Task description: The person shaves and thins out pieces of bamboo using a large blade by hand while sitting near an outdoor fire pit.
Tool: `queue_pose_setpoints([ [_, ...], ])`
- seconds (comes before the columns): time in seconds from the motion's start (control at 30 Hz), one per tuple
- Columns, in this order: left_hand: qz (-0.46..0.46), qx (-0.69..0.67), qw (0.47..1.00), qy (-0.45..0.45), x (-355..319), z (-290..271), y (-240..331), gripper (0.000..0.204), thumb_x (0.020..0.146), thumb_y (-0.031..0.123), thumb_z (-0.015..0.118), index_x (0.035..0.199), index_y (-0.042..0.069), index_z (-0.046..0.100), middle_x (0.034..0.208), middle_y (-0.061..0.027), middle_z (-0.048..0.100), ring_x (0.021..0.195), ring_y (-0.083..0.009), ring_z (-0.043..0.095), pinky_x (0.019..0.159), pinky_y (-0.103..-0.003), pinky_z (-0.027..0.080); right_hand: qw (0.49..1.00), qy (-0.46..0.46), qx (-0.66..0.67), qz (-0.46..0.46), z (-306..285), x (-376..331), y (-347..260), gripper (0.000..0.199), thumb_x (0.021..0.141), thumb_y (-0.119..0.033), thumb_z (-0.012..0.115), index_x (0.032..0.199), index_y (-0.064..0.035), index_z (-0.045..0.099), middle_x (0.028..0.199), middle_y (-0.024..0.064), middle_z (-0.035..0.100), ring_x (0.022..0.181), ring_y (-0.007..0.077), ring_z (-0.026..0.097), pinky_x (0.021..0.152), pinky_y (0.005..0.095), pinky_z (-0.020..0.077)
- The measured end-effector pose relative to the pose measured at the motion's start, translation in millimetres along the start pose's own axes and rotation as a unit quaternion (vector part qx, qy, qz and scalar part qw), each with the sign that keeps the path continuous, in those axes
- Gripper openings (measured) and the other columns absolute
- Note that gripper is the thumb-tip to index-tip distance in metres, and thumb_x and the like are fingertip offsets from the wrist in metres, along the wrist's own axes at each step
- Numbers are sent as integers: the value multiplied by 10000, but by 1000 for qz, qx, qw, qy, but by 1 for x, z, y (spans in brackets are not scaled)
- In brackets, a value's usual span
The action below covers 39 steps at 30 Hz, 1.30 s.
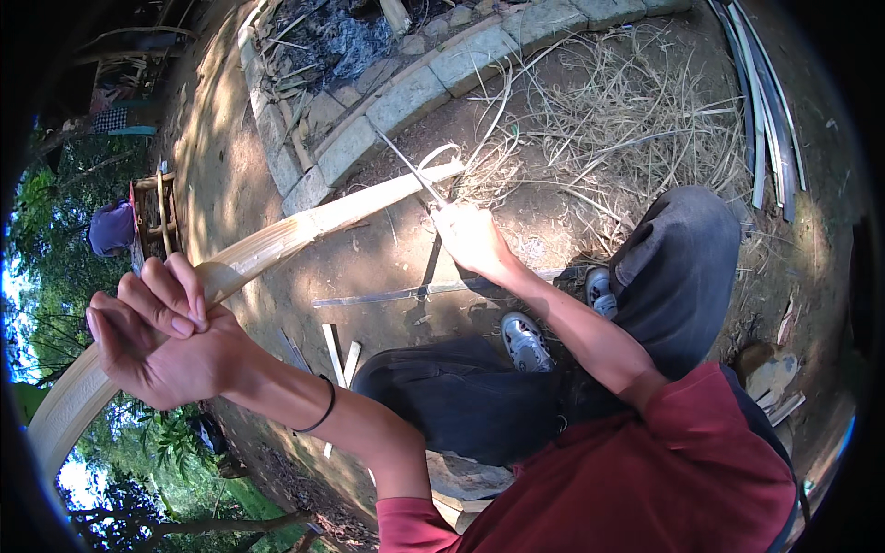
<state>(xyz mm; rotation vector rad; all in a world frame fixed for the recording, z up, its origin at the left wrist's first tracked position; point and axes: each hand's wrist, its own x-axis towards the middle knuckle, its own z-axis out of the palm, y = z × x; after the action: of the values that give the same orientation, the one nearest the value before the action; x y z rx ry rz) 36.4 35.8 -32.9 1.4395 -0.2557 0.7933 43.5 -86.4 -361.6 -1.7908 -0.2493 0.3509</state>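
My left hand [166,336] is closed on a long, pale bamboo strip [295,232], its fingers curled at the strip's edge. The strip runs from the lower left, past this hand, up to its tip near the middle of the view. My right hand [468,238] is closed around a knife, with the handle mostly hidden in the fist. The narrow knife blade [406,162] points up and left and crosses the strip close to its far tip. A thin curled shaving [441,151] stands up beside the blade.
A heap of shavings [636,120] covers the ground ahead. Stone edging [410,100] borders an ash pit [341,46]. Long strips [770,111] lie at the far right. A dark flat strip [387,297] and short pale pieces [341,355] lie near my shoes [525,343].
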Motion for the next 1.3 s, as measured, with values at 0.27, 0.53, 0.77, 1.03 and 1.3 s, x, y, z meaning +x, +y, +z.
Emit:
queue_pose_setpoints([
  [0.27, 7, 19, 999, -25, 0, -1, 4, 344, 979, 272, 392, 667, 145, 325, 478, 4, 222, 430, -89, 179, 363, -203, 220, 999, 27, 5, -29, -5, -21, -62, 279, 966, -266, 531, 928, -28, 670, 838, 204, 658, 725, 378, 647, 661, 456, 521],
  [0.53, 14, 30, 999, 11, 1, -12, -1, 366, 979, 263, 388, 641, 146, 309, 472, 4, 225, 420, -97, 175, 362, -207, 208, 999, -4, -36, -21, 11, 8, 4, 321, 980, -279, 476, 921, -19, 655, 780, 224, 642, 708, 347, 652, 658, 457, 507],
  [0.77, 25, 53, 998, 23, -2, 7, 4, 369, 980, 259, 395, 639, 151, 303, 475, 7, 220, 425, -94, 170, 360, -203, 204, 999, 25, -30, -11, 14, 3, 18, 323, 976, -278, 482, 876, -31, 665, 732, 185, 639, 683, 337, 647, 637, 434, 513],
  [1.03, 3, 4, 1000, 1, 0, -2, 3, 370, 977, 261, 404, 639, 154, 298, 482, 2, 230, 432, -95, 177, 362, -202, 208, 1000, 11, -6, 0, 6, 6, -11, 280, 971, -224, 492, 865, -14, 645, 699, 175, 620, 585, 313, 614, 585, 410, 506],
  [1.3, -7, -12, 1000, -17, 1, -2, 2, 370, 975, 272, 395, 640, 144, 305, 463, 3, 235, 415, -101, 175, 359, -203, 213, 995, -8, -46, 87, 13, 18, 70, 335, 961, -311, 485, 872, -46, 669, 655, 191, 631, 606, 325, 656, 597, 441, 518],
])
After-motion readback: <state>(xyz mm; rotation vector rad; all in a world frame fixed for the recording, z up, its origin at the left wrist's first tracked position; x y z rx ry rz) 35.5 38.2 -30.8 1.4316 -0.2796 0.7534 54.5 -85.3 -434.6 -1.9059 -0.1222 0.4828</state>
